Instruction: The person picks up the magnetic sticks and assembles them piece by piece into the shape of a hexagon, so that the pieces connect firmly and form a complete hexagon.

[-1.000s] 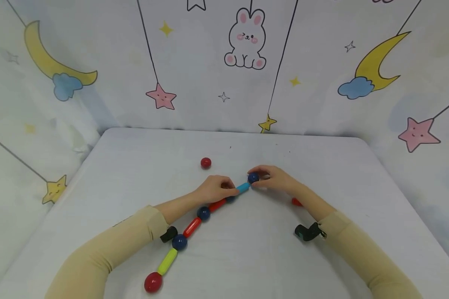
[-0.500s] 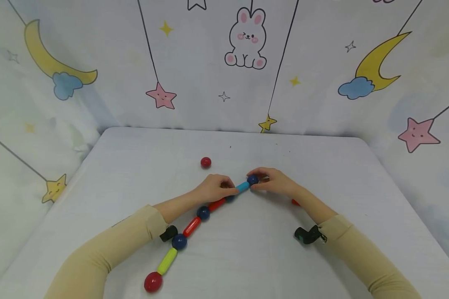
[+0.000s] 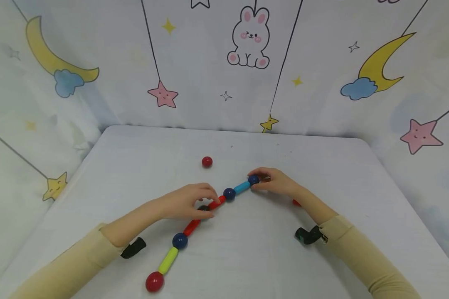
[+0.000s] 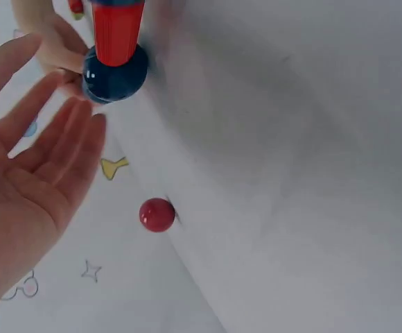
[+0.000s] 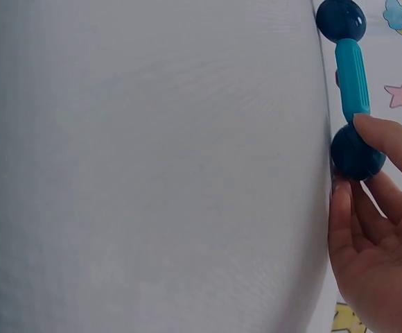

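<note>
A chain of magnetic-looking balls and rods runs diagonally over the white table. From its near end come a red ball (image 3: 154,282), a yellow-green rod (image 3: 168,261), a dark blue ball (image 3: 180,241) and red rods, then another blue ball (image 3: 229,194). A light blue rod (image 3: 242,187) joins that to the end blue ball (image 3: 253,180), which my right hand (image 3: 277,182) pinches between thumb and fingers. Over the red rods, my left hand (image 3: 187,201) spreads with extended fingers, partly covering a ball; in the left wrist view its palm (image 4: 28,180) holds nothing.
A loose red ball (image 3: 207,162) lies behind the chain. Beneath my right forearm, a red piece (image 3: 296,202) is mostly hidden. Dark wrist devices hang by both sleeves, one at the right cuff (image 3: 308,235). A patterned cloth (image 3: 194,54) rises behind the table.
My left hand has let go of the chain near the light blue rod and moved left and toward me, uncovering a blue ball. My right hand stays at the end ball, which now meets the rod.
</note>
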The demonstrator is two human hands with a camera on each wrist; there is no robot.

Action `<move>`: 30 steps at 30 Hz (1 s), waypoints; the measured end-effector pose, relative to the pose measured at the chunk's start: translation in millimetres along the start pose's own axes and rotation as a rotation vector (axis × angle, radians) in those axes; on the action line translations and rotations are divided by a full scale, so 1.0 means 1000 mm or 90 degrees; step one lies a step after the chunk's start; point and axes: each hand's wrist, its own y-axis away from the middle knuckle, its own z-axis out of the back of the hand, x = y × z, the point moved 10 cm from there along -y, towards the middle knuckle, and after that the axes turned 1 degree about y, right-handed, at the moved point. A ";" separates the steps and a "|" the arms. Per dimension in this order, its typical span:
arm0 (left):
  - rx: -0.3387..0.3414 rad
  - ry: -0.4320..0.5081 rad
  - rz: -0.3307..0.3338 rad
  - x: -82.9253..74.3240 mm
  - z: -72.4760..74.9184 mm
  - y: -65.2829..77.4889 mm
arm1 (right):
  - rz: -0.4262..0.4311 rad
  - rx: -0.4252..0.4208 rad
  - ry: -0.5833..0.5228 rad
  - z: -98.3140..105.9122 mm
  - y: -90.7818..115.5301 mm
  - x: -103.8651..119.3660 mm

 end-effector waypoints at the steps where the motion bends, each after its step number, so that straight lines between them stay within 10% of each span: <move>1: 0.002 0.004 0.018 0.002 -0.001 0.008 | 0.000 0.000 -0.002 0.000 0.000 -0.001; 8: -0.028 0.096 0.183 0.023 -0.004 0.062 | -0.009 -0.003 0.002 0.000 0.001 -0.001; 15: 0.066 0.153 0.261 0.028 -0.017 0.097 | -0.001 -0.004 0.000 0.000 0.002 0.002; 23: 0.071 0.225 0.283 0.038 -0.031 0.095 | -0.008 -0.006 -0.015 0.002 0.000 -0.003; 30: -0.006 0.278 0.345 0.050 -0.034 0.085 | 0.019 -0.018 -0.043 0.004 0.001 0.002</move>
